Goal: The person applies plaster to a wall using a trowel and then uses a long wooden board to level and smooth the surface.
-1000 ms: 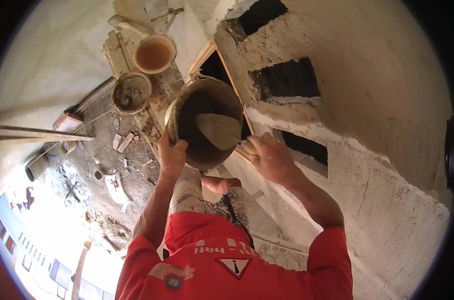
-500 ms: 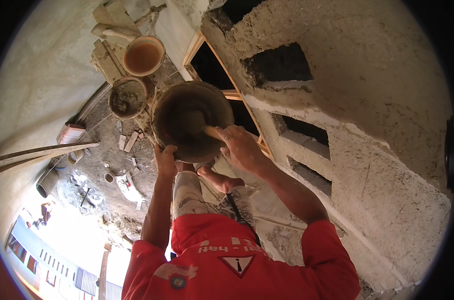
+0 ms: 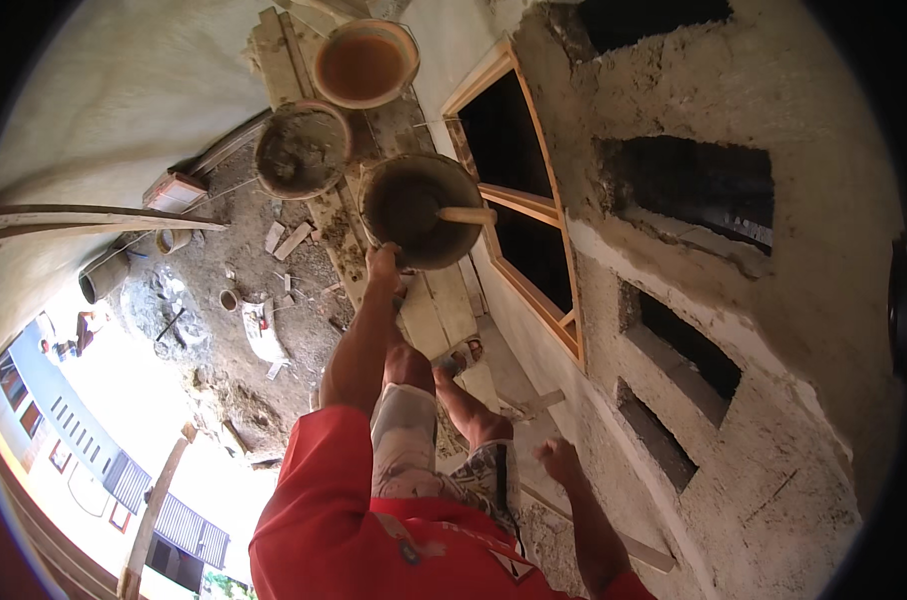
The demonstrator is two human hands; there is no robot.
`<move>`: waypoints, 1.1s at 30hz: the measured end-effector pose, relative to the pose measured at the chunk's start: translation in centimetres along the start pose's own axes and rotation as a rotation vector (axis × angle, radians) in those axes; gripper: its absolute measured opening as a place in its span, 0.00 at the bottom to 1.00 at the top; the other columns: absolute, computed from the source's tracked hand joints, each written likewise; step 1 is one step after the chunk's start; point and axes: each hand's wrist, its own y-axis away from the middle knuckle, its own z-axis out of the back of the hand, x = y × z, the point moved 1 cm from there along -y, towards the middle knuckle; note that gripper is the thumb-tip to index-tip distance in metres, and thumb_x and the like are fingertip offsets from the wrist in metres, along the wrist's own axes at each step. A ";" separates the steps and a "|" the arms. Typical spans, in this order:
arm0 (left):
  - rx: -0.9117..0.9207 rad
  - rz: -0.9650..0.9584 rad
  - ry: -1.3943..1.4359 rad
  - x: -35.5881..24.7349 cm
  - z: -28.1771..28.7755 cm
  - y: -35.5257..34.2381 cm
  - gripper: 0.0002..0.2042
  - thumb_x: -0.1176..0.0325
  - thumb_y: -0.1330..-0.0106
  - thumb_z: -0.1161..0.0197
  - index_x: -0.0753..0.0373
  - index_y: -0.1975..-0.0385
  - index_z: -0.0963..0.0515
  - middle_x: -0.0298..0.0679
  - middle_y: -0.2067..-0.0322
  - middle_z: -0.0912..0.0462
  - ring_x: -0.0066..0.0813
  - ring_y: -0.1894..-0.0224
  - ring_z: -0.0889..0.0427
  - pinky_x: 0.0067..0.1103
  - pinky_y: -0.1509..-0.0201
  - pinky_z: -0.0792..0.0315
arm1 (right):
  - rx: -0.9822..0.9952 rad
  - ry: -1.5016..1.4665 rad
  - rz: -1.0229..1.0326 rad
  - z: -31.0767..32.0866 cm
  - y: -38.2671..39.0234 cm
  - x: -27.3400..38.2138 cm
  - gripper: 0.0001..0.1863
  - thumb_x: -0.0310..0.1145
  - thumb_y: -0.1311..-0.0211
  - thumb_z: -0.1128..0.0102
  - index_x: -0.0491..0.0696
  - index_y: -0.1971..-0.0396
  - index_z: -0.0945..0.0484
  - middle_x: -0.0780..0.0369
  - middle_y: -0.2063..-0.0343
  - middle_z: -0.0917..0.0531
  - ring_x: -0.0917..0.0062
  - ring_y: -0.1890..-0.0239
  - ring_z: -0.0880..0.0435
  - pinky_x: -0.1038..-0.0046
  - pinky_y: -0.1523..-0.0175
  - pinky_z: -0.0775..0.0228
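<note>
Rough tan wall (image 3: pixel 814 220) is going up on your R side, w/ dark holes (image 3: pixel 699 190) showing in it. Near the top middle, the dark bucket (image 3: pixel 386 200) is showing over the planks (image 3: pixel 336 228); can't tell if its bottom is touching them. Inside it, a tool (image 3: pixel 468 215) w/ a wooden handle is leaning & poking out over the R rim; its other end is too dim to see well. Your L hand (image 3: pixel 383 262) is holding the bucket by its near rim. Your R hand (image 3: pixel 559 461) is hanging well apart from it, near your R leg (image 3: pixel 469 412), fingers bending in; can't tell how tight. Just up & L of the bucket, a grey-mud bowl (image 3: pixel 341 138) is standing, & an orange-water bowl (image 3: pixel 364 101) is standing above that. Close on the R, a wood window frame (image 3: pixel 519 203) is running by. Down L, wood & brick bits (image 3: pixel 295 242) are lying on the dirt (image 3: pixel 319 335). Way out, a pale blue house (image 3: pixel 34 365) is showing.
</note>
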 end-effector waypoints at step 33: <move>0.338 -0.149 -1.152 5.6 -0.8 11.3 0.33 0.73 0.39 0.40 0.50 0.33 0.41 0.41 0.52 0.26 0.37 0.66 0.22 0.28 0.69 0.25 | -1.105 -0.870 -1.522 -13.5 34.5 -39.5 0.55 0.56 0.52 0.28 0.39 0.32 0.47 0.43 0.40 0.30 0.57 0.40 0.29 0.61 0.38 0.37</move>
